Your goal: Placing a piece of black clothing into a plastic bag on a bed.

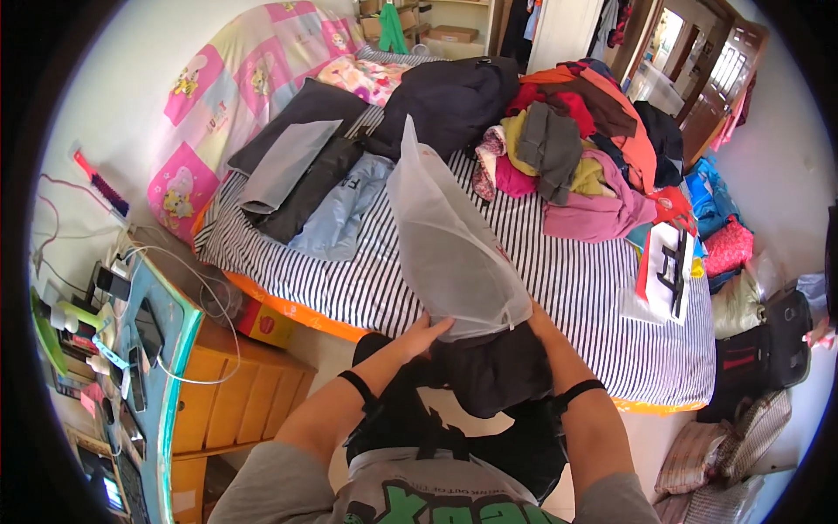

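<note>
A frosted, see-through plastic bag (449, 236) stands up in front of me, its pointed end reaching over the bed. At its lower end a dark folded garment (493, 371) hangs over my lap; how much of it lies inside the bag I cannot make out. My left hand (426, 339) grips the bag's lower left edge, its thumb on the plastic and its other fingers hidden. On the opposite side my right hand (543, 327) holds the bag's lower right edge, with most fingers behind plastic and cloth.
Bagged dark clothes (305, 188) and a light-blue bag (345, 214) lie on the striped bed (594, 332). A heap of coloured clothes (602, 148) sits at right, near a white printed bag (668, 271). A cluttered desk (166, 367) stands at left, suitcases (768, 341) far right.
</note>
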The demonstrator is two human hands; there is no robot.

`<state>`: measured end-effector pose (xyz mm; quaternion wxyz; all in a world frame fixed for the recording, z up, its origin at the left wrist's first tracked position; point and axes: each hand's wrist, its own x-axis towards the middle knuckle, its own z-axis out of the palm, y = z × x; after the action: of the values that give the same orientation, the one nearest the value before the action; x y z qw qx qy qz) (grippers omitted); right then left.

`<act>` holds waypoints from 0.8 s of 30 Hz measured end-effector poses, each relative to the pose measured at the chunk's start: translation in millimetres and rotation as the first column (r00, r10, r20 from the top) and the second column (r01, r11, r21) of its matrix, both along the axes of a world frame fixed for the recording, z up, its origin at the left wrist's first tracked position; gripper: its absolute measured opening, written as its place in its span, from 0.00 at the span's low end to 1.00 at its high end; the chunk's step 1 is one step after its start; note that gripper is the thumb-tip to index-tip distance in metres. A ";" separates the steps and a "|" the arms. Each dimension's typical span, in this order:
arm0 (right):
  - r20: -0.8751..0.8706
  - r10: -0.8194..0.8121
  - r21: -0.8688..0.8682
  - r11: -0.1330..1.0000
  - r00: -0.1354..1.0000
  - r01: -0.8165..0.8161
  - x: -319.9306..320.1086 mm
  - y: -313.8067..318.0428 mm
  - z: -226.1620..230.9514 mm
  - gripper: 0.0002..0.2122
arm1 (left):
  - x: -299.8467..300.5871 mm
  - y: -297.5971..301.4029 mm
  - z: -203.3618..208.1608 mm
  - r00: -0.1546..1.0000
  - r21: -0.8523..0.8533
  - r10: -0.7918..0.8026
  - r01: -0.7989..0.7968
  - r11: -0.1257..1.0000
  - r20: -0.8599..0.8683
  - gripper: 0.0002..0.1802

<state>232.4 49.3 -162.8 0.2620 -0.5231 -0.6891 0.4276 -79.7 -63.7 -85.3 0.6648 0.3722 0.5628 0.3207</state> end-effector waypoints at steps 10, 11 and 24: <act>-0.089 -0.044 -0.090 0.995 0.995 0.036 4.6 -28.4 10.4 0.23 | 22.5 34.8 108.0 0.985 0.527 -0.174 0.145 0.837 0.005 0.36; -0.095 -0.053 -0.105 0.994 0.994 0.043 5.6 -32.9 8.8 0.23 | 23.3 37.4 139.3 0.969 0.613 -0.248 0.185 0.769 0.019 0.34; -0.241 -0.141 -0.431 0.902 0.960 0.024 21.0 -110.6 -22.3 0.23 | 43.4 18.7 -27.7 0.660 0.333 -0.177 0.570 0.751 -0.730 0.36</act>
<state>253.3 -61.4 -185.0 0.2502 -0.5342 -0.5151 0.6219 -36.3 -45.0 -113.0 0.3435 0.7425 0.5520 0.1612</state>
